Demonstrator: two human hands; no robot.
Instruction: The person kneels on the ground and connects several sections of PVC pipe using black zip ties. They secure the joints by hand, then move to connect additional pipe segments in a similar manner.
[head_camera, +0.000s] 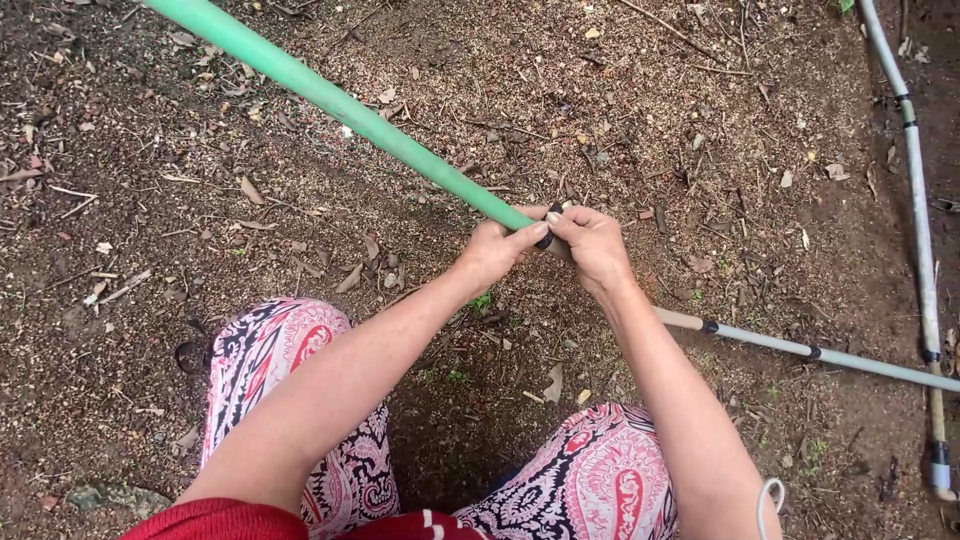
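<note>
We see both forearms stretched forward over patterned trousers (290, 350), hands meeting low over the dirt ground (150, 250). Left hand (492, 250) wraps the end of the green hose (330, 98), thumb laid along it. Right hand (592, 243) clenches on a small black fitting (546, 240) at that end, knuckles up. The hose runs up-left out of view. A grey pipe (800, 348) lies on the ground beyond the right wrist.

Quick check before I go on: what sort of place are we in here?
Outdoors, probably a garden or yard: bare soil strewn with dry leaves, thin grey pipes laid on the ground, and both hands joining a green hose.
</note>
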